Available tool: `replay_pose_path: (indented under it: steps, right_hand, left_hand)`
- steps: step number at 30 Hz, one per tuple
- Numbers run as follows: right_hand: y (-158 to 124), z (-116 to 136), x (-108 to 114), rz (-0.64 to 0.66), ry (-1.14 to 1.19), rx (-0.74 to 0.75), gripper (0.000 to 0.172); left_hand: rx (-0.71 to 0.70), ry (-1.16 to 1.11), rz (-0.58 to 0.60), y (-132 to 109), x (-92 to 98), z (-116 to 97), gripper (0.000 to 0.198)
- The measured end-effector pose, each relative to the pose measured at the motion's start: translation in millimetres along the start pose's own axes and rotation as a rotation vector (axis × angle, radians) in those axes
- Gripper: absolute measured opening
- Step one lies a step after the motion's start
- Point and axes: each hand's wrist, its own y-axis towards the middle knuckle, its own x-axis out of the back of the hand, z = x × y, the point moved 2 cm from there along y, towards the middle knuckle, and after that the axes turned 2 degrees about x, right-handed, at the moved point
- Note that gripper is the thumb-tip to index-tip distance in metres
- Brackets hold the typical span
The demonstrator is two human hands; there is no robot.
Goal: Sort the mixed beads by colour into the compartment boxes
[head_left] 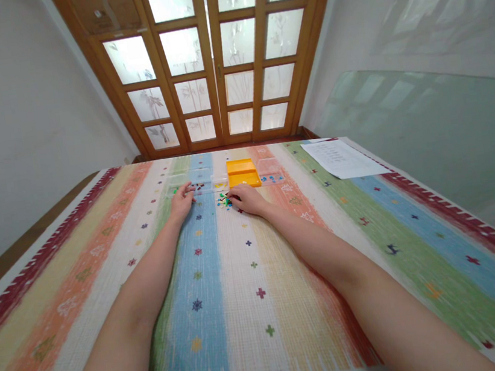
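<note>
1. Reaching forward over the striped tablecloth [234,260], we have both bare hands toward the far side of the table, a gap between them
2. Our right hand [244,199] is at a pile of small coloured pieces [223,201]; the pile lies just left of that hand, right by its fingertips, which bend down close together (whether they pinch a piece, we cannot tell)
3. Our left hand [182,204] has its fingers loosely parted at the near edge of a left clear tray [178,178]; from this hand, the pile lies to the right, near but apart
4. By our left fingertips we see a few dark brown pieces [200,185], and some green ones [176,190] just left of the hand
5. Just beyond the right hand stands an open yellow box [242,165]; yellow pieces [220,185] lie to its left, beyond the pile
6. Right of the box we see a right clear tray [269,164] with blue pieces [272,178], and farther right a printed white sheet [339,159] lying flat
</note>
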Motion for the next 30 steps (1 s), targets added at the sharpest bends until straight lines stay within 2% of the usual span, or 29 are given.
replay_pose_path:
  steps: [4, 9, 13, 17, 19, 23, 30]
  right_hand:
    - [0.3, 0.1, 0.0, 0.004, 0.006, -0.004, 0.017]
    - [0.8, 2.3, 1.1, 0.005, -0.009, 0.007, 0.018]
    - [0.5, 6.5, 0.4, 0.007, -0.029, 0.049, 0.019]
    - [0.0, 8.0, -0.2, -0.005, -0.018, 0.057, 0.019]
    - [0.0, 6.8, -0.1, -0.007, -0.013, 0.036, 0.019]
    - [0.1, 4.1, -0.2, -0.009, -0.004, 0.006, 0.019]
    - [0.1, 2.3, -1.7, -0.015, -0.003, 0.010, 0.018]
  left_hand:
    - [-0.109, 0.212, 0.075, -5.2, -3.2, -4.1, 0.032]
    - [-0.304, 0.435, 0.265, -17.1, -10.3, -17.0, 0.025]
    - [-0.303, 0.429, 0.366, -22.7, -10.1, -27.9, 0.024]
    - [-0.304, 0.360, 0.631, -27.5, -11.3, -40.6, 0.019]
    - [-0.301, 0.333, 0.726, -29.0, -12.2, -46.1, 0.019]
    - [-0.322, 0.332, 0.794, -29.9, -14.9, -52.4, 0.025]
    - [-0.324, 0.338, 0.829, -31.4, -18.3, -51.5, 0.018]
